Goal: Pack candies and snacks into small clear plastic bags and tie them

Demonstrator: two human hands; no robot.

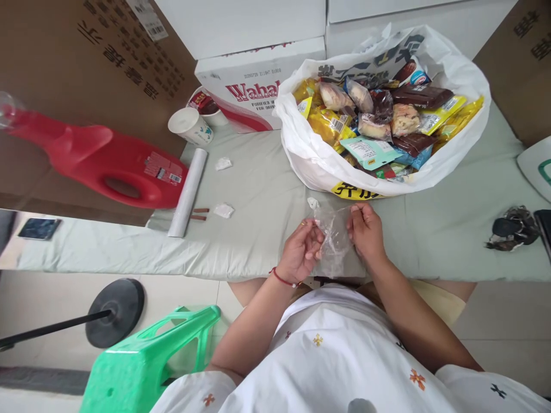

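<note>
A clear plastic bag [334, 238] hangs between my two hands at the table's near edge. My left hand [302, 248] pinches its left side, and a red cord is round that wrist. My right hand [365, 230] has fingers closed on the upper right edge of the same bag. Just beyond it is a small crumpled white piece [313, 203]. Behind my hands stands a large white plastic carrier bag [297, 158], gaping at the top and full of wrapped snacks [372, 152] in yellow, brown and light green packaging.
At left lie a red detergent bottle [124, 160], a white roll [188, 192], two brown sticks [200, 214] and crumpled white bits [224, 210]. Paper cups [189, 125] and a white carton [258, 86] stand behind. Dark crumpled wrapping [512, 229] lies right. A green stool [150, 350] is below.
</note>
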